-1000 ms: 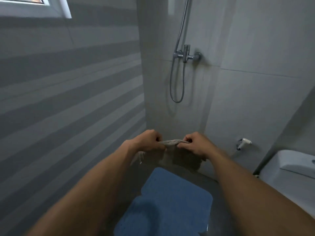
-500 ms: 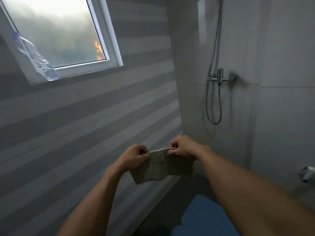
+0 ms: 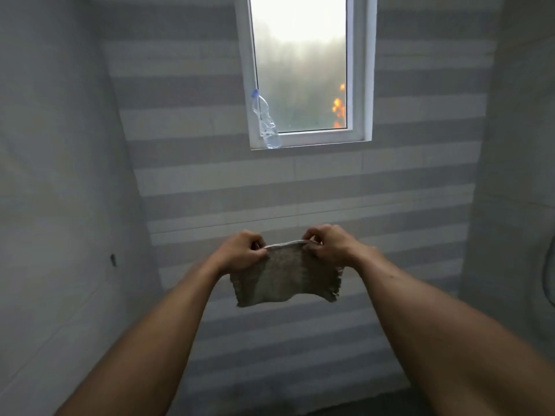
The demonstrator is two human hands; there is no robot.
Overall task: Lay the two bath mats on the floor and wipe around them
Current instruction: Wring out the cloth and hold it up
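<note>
A small grey-brown cloth [image 3: 285,276] hangs spread out in the air in front of the striped wall. My left hand [image 3: 241,252] pinches its top left corner and my right hand [image 3: 329,244] pinches its top right corner, both arms stretched forward. The cloth's lower edge is frayed and hangs free. No bath mat and no floor show in this view.
A white-framed window [image 3: 303,70] sits high in the striped tiled wall [image 3: 300,190], with a clear plastic bottle [image 3: 265,123] leaning on its sill. Plain tiled walls close in at the left and right. A curved hose shows at the right edge [image 3: 549,265].
The view has swung left and up, from the shower corner and blue mat to the window wall. The cloth, bunched between my hands before, now hangs unfolded.
</note>
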